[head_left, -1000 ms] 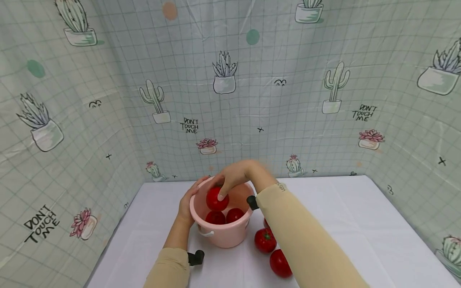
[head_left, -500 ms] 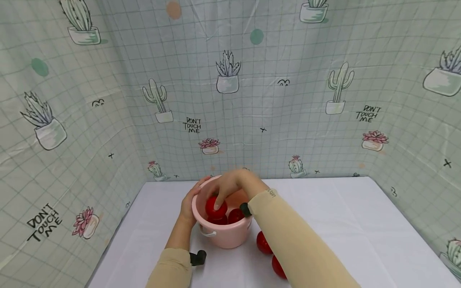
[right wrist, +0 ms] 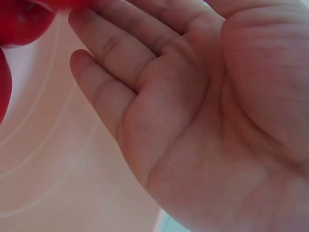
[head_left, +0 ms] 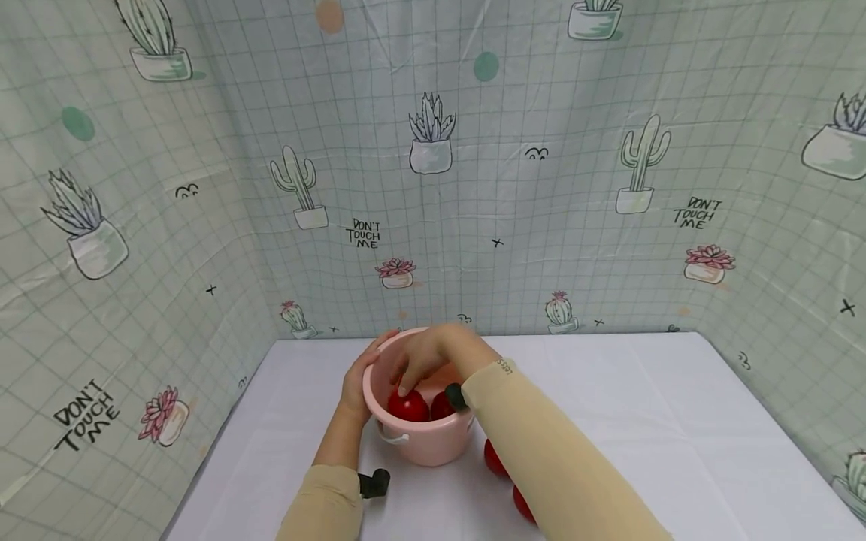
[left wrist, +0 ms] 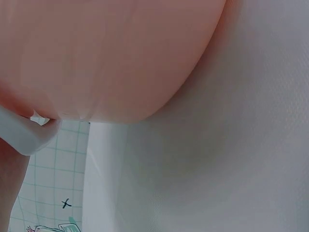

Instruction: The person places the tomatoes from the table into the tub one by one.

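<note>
Your right hand point(head_left: 422, 359) reaches into the pink bucket point(head_left: 422, 443), fingers spread and relaxed, fingertips on the top tomato point(head_left: 408, 406) but not pinching it. Your left hand point(head_left: 356, 383) holds the bucket's far-left rim, fingers curled over the edge. At least two tomatoes lie inside, so that part looks done. Two more tomatoes point(head_left: 494, 458) wait on the white worktop point(head_left: 643, 421) just right of the bucket, partly hidden by your sleeve.

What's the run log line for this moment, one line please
left hand: holds pink bucket rim | right hand: fingers straight, on tomato in bucket | beside bucket: two tomatoes on white table
</note>
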A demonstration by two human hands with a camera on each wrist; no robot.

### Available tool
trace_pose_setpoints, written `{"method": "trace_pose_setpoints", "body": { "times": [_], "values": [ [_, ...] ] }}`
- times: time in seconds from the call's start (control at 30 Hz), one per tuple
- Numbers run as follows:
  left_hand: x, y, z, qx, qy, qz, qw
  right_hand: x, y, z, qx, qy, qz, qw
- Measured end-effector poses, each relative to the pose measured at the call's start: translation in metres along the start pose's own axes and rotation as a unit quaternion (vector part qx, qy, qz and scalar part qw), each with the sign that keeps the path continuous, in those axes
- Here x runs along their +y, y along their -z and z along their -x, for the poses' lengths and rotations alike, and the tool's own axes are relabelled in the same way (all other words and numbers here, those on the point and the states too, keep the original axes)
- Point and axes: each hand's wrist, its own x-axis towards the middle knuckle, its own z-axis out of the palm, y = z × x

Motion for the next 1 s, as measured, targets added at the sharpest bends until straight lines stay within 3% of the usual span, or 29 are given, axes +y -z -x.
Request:
{"method": "trace_pose_setpoints", "body": {
  "times": [0.27,0.4,0.6,0.77,1.0],
  "values": [
    [0.000,0.001,-0.003,0.008,0.010,0.017,0.9998,-0.005,-0.002,0.008,-0.007,-0.058,-0.075,0.995],
    [0.001,0.000,-0.002,0.009,0.011,0.021,0.9997,-0.006,0.000,0.009,0.004,-0.039,-0.067,0.997],
    [0.001,0.000,-0.002,-0.002,0.005,0.029,0.9996,-0.004,0.010,0.021,0.015,0.038,-0.010,0.999],
    [-0.001,0.002,-0.002,0.002,-0.001,0.013,0.9999,0.009,0.015,0.041,0.061,0.048,-0.048,0.996],
    [-0.004,0.003,-0.003,0.030,0.004,-0.013,0.9995,0.042,0.008,0.077,0.140,0.066,-0.096,0.983]
  ]
}}
